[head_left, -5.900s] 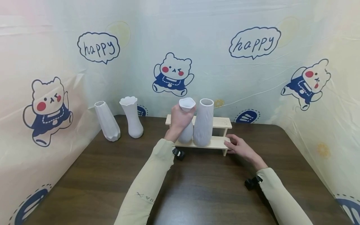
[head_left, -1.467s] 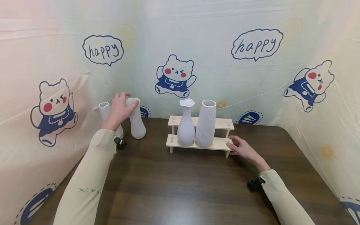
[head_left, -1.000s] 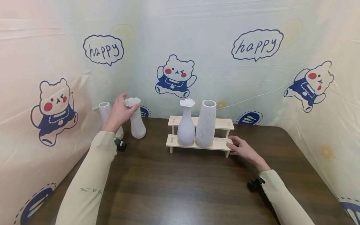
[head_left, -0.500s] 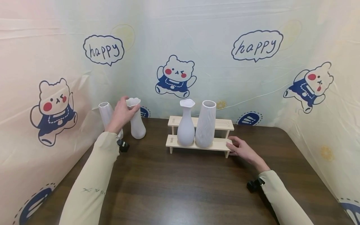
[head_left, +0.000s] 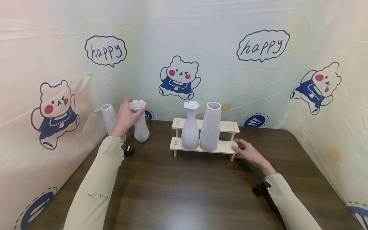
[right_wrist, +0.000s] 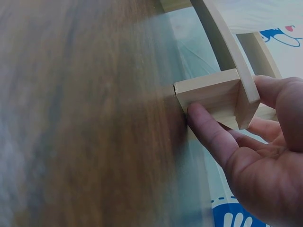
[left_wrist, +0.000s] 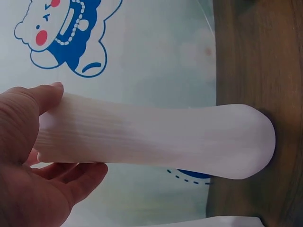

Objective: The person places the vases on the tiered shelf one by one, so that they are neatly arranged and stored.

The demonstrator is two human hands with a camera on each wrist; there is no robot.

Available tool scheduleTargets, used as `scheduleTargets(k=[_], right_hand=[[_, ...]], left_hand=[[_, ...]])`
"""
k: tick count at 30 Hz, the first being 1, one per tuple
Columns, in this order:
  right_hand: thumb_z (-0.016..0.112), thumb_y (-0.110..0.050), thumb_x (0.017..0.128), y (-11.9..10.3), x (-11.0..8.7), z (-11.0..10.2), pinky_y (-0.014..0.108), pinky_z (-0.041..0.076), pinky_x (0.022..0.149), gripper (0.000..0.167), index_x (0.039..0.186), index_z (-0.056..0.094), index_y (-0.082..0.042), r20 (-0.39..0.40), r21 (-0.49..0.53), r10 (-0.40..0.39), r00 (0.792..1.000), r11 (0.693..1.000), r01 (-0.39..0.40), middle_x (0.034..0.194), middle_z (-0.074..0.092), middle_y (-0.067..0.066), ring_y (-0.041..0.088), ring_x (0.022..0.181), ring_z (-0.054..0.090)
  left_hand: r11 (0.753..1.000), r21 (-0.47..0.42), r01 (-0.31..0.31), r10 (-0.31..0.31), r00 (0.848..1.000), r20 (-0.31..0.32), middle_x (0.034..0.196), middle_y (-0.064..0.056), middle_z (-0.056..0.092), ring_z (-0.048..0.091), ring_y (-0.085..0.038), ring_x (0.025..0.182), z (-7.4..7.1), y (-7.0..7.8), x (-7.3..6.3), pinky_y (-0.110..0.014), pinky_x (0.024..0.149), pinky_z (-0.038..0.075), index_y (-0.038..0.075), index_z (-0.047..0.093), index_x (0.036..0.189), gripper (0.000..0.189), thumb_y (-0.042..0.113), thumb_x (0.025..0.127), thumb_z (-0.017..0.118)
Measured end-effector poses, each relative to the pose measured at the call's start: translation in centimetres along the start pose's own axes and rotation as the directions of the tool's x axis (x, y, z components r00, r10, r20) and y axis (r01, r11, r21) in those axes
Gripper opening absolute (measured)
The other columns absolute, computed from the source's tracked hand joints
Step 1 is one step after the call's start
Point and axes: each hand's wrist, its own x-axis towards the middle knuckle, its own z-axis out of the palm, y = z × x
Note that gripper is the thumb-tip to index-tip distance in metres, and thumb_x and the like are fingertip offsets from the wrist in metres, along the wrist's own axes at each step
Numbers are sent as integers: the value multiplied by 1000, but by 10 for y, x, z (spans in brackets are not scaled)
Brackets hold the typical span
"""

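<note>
My left hand (head_left: 128,116) grips a white vase with a scalloped rim (head_left: 141,129) near its top. In the left wrist view the thumb and fingers lie on opposite sides of the upper end of this vase (left_wrist: 165,137), and its rounded base is over by the tabletop. My right hand (head_left: 248,152) holds the right end of a two-tier wooden stand (head_left: 225,147); in the right wrist view a finger touches the leg (right_wrist: 213,97) under the lower shelf. On that lower shelf a flared-neck vase (head_left: 190,132) and a textured tapered vase (head_left: 210,131) stand upright side by side.
Another white vase with a faceted base (head_left: 108,117) stands at the far left, partly hidden behind my left hand. The dark wooden table (head_left: 178,191) backs onto a printed curtain (head_left: 218,64). The stand's upper shelf (head_left: 230,127) rises behind the two vases.
My left hand has let go of the flared-neck vase on the stand, moved left and taken hold of the scalloped vase, whose top has just shifted slightly right. My right hand stays at the stand.
</note>
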Motion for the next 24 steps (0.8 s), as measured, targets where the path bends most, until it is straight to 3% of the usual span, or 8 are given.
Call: scheduleTargets(k=[13,20,24], right_hand=[[57,-35,99,1,0,0,40,58,89,60,146,33,-5,-8,-11,7,1000,1000,-7,125,56,28,26,104,64],[57,-37,99,1,0,-2,41,58,89,62,147,33,-5,-9,-21,10,1000,1000,-10,126,55,29,27,105,64],[56,-35,99,1,0,-2,41,58,89,60,146,33,-5,-10,-22,6,1000,1000,-6,127,54,29,28,106,64]], left_hand=[[999,24,-43,43,999,-23,139,-30,44,46,-41,121,9,5,-2,-57,98,45,-3,33,146,80,40,88,69],[995,39,-91,94,992,-88,130,-27,53,51,-40,115,16,6,0,-56,93,47,-1,41,141,74,41,88,70],[996,19,-89,91,989,-116,129,-25,55,53,-39,113,19,6,0,-55,91,48,0,44,139,71,42,87,70]])
